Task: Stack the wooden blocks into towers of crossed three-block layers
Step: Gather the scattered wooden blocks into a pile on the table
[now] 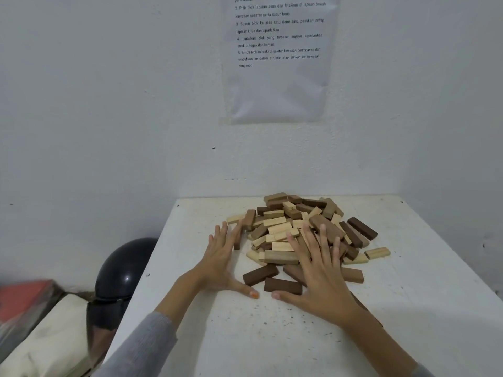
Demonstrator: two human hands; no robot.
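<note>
– Pale wall (pixel 109 104) behind, and a scuffed white tabletop (pixel 299 336) pushed into the corner. What lies on it?

– 1 loose heap of wooden blocks (pixel 280 221), pale, mid-brown and dark, jumbled criss-cross toward the far middle of the table.

– And the hands?

– Both lie palm down with fingers straight and spread, gripping nothing. The left hand (pixel 220 265) is at the heap's near-left edge, fingertips right beside the outer blocks, thumb stretched along the table. The right hand (pixel 321 273) rests on the heap's near-right part and hides several blocks beneath it.

– Any strays?

– 2. A dark brown rectangular block (pixel 260 274) lies on the table just beyond the thumbs, with a second like it beside it. A pale single block (pixel 377 252) lies a little apart on the right.

– What else is around?

– A printed white paper sheet (pixel 277 91) is stuck to the wall above the table. Left of the table and lower down sits a glossy black helmet (pixel 122 278), beside it a cream fabric bundle (pixel 49 336) and a blurred red thing (pixel 21 297) that I cannot make out. A grey sleeve (pixel 141 346) covers the left forearm.
</note>
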